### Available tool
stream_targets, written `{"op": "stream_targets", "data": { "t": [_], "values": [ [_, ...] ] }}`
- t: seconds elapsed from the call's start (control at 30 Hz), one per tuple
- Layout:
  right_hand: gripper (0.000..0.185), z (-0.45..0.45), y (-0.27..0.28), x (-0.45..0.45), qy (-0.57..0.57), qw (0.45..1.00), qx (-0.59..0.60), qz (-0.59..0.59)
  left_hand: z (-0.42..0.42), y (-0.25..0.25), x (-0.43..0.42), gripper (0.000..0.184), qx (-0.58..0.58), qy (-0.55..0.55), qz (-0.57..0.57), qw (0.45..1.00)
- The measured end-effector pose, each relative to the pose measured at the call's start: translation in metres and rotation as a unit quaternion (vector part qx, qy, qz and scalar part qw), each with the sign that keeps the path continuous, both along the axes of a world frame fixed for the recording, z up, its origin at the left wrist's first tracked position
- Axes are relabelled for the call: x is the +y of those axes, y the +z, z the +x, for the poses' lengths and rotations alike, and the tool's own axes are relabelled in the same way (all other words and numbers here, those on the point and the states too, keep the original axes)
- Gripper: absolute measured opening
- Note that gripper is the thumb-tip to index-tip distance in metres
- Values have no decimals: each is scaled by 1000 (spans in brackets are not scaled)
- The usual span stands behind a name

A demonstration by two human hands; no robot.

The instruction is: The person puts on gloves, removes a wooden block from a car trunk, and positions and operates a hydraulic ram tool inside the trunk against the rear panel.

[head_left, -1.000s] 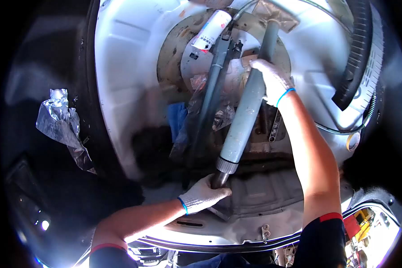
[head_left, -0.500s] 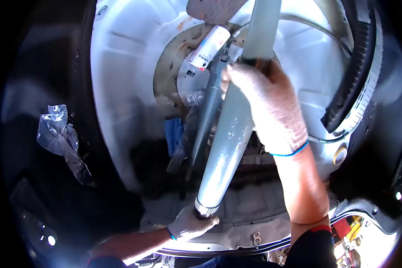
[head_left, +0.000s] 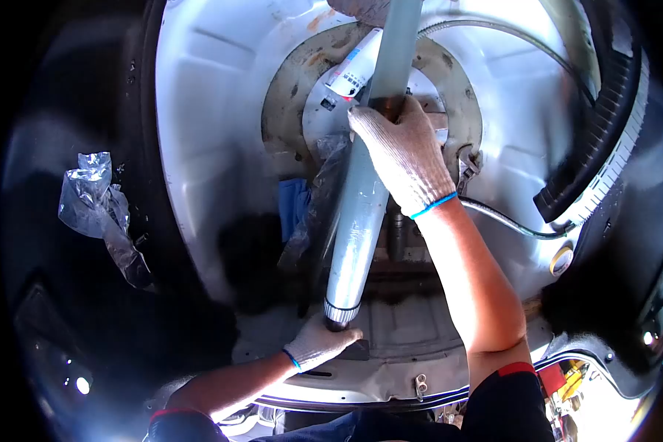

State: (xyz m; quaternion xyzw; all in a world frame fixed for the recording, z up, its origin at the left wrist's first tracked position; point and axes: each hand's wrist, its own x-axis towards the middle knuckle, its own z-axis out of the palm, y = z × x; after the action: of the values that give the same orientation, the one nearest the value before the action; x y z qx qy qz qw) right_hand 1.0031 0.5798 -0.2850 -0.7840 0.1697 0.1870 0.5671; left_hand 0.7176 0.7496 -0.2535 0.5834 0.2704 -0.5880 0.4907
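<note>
A long grey-green metal cylinder point(head_left: 359, 232) slants across the middle of the head view, with its knurled collar at the lower end. My left hand point(head_left: 321, 343), in a white knit glove, is closed round the dark rod just below that collar. Higher up, my right hand point(head_left: 405, 151), gloved too, grips the cylinder's body near a brownish band. A white spray can point(head_left: 356, 68) lies behind the cylinder's upper part, partly covered by it. Left of the cylinder are a blue cloth point(head_left: 294, 208) and a clear plastic bag point(head_left: 313, 199).
A ribbed black hose point(head_left: 593, 140) curves along the right side, beside a thin cable point(head_left: 504, 219). A wrench point(head_left: 465, 169) and a roll of tape point(head_left: 561, 261) lie on the right. Crumpled clear plastic point(head_left: 96, 202) is on the dark left side.
The cylinder was lifted nearer the camera, its lower end shifting left and down, and its upper end now leans further left. Both hands moved with it. The second grey tool is now mostly hidden.
</note>
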Motion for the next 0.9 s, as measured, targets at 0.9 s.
{"op": "stream_targets", "data": {
  "t": [0.9],
  "values": [
    [51,-246,-11,-46,85,864,240,434,-2,2,0,18,23,31,-23,999]
  ]
}}
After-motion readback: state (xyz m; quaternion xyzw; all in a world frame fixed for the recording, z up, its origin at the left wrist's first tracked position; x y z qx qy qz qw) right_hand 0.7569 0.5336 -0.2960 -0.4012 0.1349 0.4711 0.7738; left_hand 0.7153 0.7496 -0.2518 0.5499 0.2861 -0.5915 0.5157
